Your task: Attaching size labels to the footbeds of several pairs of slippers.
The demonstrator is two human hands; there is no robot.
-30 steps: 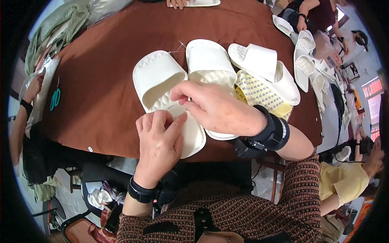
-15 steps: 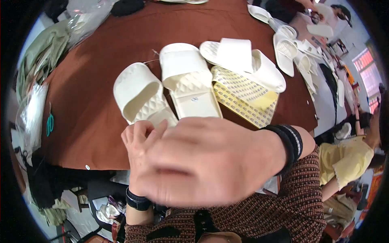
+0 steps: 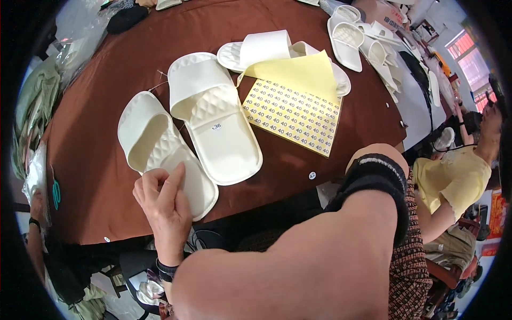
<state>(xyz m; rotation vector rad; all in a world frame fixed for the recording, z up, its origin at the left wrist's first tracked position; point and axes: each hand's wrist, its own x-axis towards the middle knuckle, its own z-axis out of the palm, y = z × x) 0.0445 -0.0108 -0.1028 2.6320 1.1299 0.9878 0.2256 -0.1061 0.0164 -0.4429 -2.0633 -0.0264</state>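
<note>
**My left hand (image 3: 165, 208) at the left slipper (image 3: 168, 146)**

With the yellow sticker sheet (image 3: 288, 114) as landmark, the left slipper lay to its left, past the right slipper (image 3: 213, 114), on a brown table cover (image 3: 96, 176). My left hand met its near left side, fingers loosely curled; whether they gripped, I could not tell. My right hand (image 3: 288, 266) appeared large on the near side of the sheet, away from the slipper; its fingers were out of sight, so its state could not be told. Far left of the sheet was a clear plastic bag (image 3: 80, 40), its contents indistinct. The left slipper was white, with a broad smooth strap, quilted footbed and plain heel; the right one, alike, bore a small round label (image 3: 216, 127) on its footbed.
</note>
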